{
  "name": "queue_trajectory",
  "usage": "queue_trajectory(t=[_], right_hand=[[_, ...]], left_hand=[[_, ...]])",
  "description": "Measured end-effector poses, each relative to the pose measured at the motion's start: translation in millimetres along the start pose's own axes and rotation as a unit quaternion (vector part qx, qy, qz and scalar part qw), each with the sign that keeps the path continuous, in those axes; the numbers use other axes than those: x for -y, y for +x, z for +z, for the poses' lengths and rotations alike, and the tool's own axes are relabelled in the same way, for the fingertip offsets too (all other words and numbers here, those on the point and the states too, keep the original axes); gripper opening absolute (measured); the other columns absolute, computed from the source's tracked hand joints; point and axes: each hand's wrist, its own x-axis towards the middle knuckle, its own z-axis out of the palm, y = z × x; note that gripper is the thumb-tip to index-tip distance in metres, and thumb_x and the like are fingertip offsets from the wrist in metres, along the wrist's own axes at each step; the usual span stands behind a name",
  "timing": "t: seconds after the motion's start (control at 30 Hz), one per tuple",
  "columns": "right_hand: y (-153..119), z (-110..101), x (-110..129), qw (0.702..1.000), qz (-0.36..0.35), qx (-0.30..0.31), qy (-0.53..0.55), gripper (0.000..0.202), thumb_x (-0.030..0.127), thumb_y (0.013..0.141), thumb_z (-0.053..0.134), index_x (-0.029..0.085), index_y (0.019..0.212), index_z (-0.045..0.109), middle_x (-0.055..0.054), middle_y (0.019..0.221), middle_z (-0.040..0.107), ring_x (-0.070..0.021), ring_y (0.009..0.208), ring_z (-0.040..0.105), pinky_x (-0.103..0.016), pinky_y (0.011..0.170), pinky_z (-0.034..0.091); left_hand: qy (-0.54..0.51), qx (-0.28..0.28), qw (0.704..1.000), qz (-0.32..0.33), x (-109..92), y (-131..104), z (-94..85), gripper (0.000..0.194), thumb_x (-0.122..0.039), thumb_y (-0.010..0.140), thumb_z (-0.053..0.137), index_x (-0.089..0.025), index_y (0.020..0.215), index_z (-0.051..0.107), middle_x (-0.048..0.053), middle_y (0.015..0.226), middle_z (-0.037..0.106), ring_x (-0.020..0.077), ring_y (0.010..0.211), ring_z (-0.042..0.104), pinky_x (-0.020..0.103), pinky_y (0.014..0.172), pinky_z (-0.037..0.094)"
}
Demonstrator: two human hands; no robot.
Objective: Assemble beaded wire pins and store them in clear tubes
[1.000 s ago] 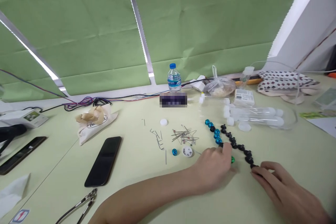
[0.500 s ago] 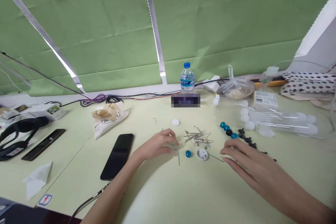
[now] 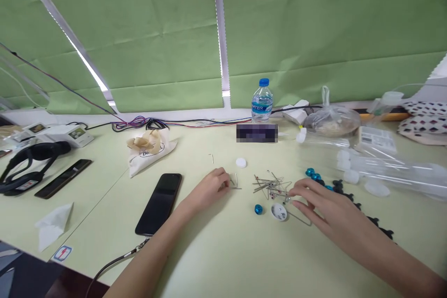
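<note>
My left hand (image 3: pixel 211 190) rests on the table with its fingers curled together at a thin L-shaped metal rod (image 3: pixel 236 179); its fingertips are partly hidden. My right hand (image 3: pixel 326 207) reaches in from the right. Its thumb and forefinger are slightly apart at the edge of a pile of thin bent metal rods (image 3: pixel 268 185), some with small red or dark ends. Below the pile, a round white cap (image 3: pixel 279 212) holds small bits. A blue metallic bead-like piece (image 3: pixel 258 209) lies left of it. One loose rod (image 3: pixel 300 217) lies below my right fingertips.
A white disc (image 3: pixel 240 162) and a small bent rod (image 3: pixel 212 158) lie behind my left hand. A phone (image 3: pixel 159 204) and cloth pouch (image 3: pixel 152 152) are left. Blue pieces (image 3: pixel 310 172), black pieces (image 3: pixel 348 196) and clear tubes (image 3: pixel 394 170) lie right. A water bottle (image 3: pixel 262 104) stands behind.
My view has shifted a little. The rod at my left fingers has turned from pointing towards me. My right hand has moved in to the rod pile's edge.
</note>
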Motion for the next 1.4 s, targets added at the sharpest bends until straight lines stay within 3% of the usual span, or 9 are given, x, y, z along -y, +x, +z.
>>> queue_trajectory(t=[0.2,0.37,0.53,0.67,0.87,1.0,1.2,1.3,1.4], right_hand=[[-4,-2,-7,0.999,0.029,0.018,0.006,0.026,0.035,0.094,0.035,0.025,0.101,0.059,-0.005,0.106,0.059,-0.0178,0.076,0.064,-0.031,0.065,0.049],[-6,-5,-3,0.999,0.024,0.018,0.025,0.025,0.035,0.094,0.037,0.027,0.098,0.06,-0.003,0.104,0.061,-0.0185,0.083,0.064,-0.03,0.068,0.049],[-6,-6,-5,0.998,0.037,0.034,0.036,0.026,0.034,0.095,0.034,0.026,0.1,0.058,-0.003,0.106,0.059,-0.0183,0.086,0.062,-0.03,0.071,0.047],[-7,-4,-5,0.997,0.04,0.069,0.02,0.026,0.029,0.095,0.035,0.023,0.081,0.057,-0.001,0.087,0.061,-0.017,0.073,0.061,-0.029,0.064,0.044],[-16,13,-2,0.994,0.022,0.085,-0.066,0.017,0.012,0.084,0.043,0.02,0.073,0.052,-0.003,0.079,0.058,-0.0178,0.06,0.058,-0.028,0.051,0.036],[-27,24,-6,0.986,-0.016,0.089,-0.14,0.03,-0.006,0.069,0.037,0.02,0.073,0.053,-0.005,0.076,0.057,-0.02,0.058,0.055,-0.03,0.05,0.032],[-30,13,9,0.993,-0.003,0.116,0.013,0.022,0.006,0.081,0.041,0.021,0.067,0.049,-0.001,0.069,0.055,-0.0159,0.058,0.052,-0.027,0.053,0.034],[-27,3,29,0.974,0.022,0.156,0.16,0.016,0.015,0.085,0.045,0.02,0.07,0.05,0.001,0.07,0.055,-0.0142,0.064,0.052,-0.025,0.057,0.036],[-25,5,42,0.92,0.076,0.195,0.33,0.012,0.018,0.081,0.05,0.019,0.069,0.05,0.004,0.064,0.048,-0.0112,0.06,0.046,-0.022,0.053,0.033]], left_hand=[[0.044,-0.101,0.988,-0.105,15,10,8.3,0.052,-0.031,0.085,0.05,-0.017,0.132,0.032,0.014,0.135,0.041,0.0281,0.129,0.033,0.045,0.105,0.029],[0.064,-0.098,0.979,-0.168,30,24,17.4,0.071,-0.056,0.088,0.038,-0.014,0.142,0.02,0.021,0.151,0.02,0.0349,0.14,0.011,0.056,0.108,0.013],[0.066,-0.05,0.99,-0.118,21,21,16.5,0.062,-0.058,0.089,0.032,-0.019,0.138,0.037,0.012,0.15,0.028,0.0242,0.139,0.021,0.048,0.112,0.012],[0.047,-0.042,0.996,-0.058,4,12,15.7,0.053,-0.051,0.092,0.034,-0.019,0.133,0.042,0.009,0.145,0.039,0.0199,0.135,0.033,0.042,0.114,0.013],[0.01,-0.057,0.996,-0.063,-10,6,22.4,0.05,-0.039,0.083,0.058,-0.022,0.128,0.046,0.006,0.127,0.058,0.0231,0.112,0.056,0.038,0.094,0.044],[0.015,-0.069,0.996,-0.057,-12,5,24.6,0.04,-0.031,0.085,0.056,-0.024,0.124,0.048,0.005,0.119,0.062,0.0218,0.103,0.06,0.036,0.087,0.048],[0.1,-0.235,0.955,0.152,-36,-8,25.3,0.021,-0.02,0.088,0.052,-0.017,0.109,0.055,0.008,0.094,0.068,0.0213,0.088,0.06,0.037,0.077,0.048],[0.119,-0.206,0.92,0.312,-63,-18,29.2,0.033,-0.025,0.084,0.06,-0.01,0.114,0.053,0.011,0.092,0.068,0.0207,0.078,0.059,0.034,0.064,0.048],[0.171,-0.138,0.879,0.424,-87,-25,35.8,0.022,-0.018,0.084,0.057,-0.006,0.102,0.061,0.011,0.087,0.068,0.0195,0.074,0.059,0.033,0.06,0.048]])
